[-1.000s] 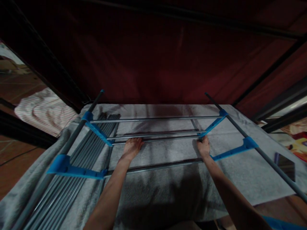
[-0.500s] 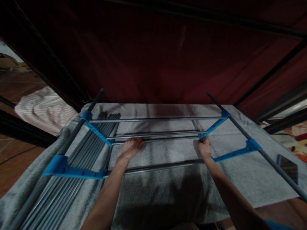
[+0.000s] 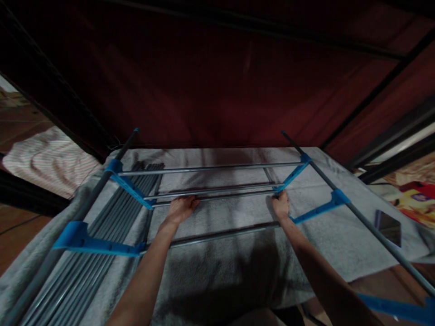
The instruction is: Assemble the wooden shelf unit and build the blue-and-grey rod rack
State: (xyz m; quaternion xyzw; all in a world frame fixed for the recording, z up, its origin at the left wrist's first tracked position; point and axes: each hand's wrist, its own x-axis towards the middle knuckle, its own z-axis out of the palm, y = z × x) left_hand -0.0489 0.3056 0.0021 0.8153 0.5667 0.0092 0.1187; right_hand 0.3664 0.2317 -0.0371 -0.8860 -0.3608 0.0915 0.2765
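A rack frame of grey metal tubes and blue plastic brackets lies across the towel-covered surface. My left hand (image 3: 182, 208) is closed round a thin metal tube (image 3: 234, 196) left of its middle. At the tube's right end, my right hand (image 3: 281, 206) is closed beside the far right blue bracket (image 3: 291, 175); its fingertips are partly hidden. The tube's left end meets the far left blue bracket (image 3: 132, 190). Nearer me, another crossbar (image 3: 224, 232) runs under my forearms between the near left bracket (image 3: 98, 244) and the near right bracket (image 3: 319, 210).
Several loose grey tubes (image 3: 112, 226) lie side by side on the grey towel (image 3: 217, 267) at the left. A phone (image 3: 389, 227) rests at the right beyond the side pole (image 3: 367, 226). A dark red panel (image 3: 217, 90) stands behind. Striped cloth (image 3: 50, 158) lies at far left.
The view has shifted slightly, so the rack and both hands appear a little further left. My hands keep their places at the tube, and more of a blue bracket shows at lower right.
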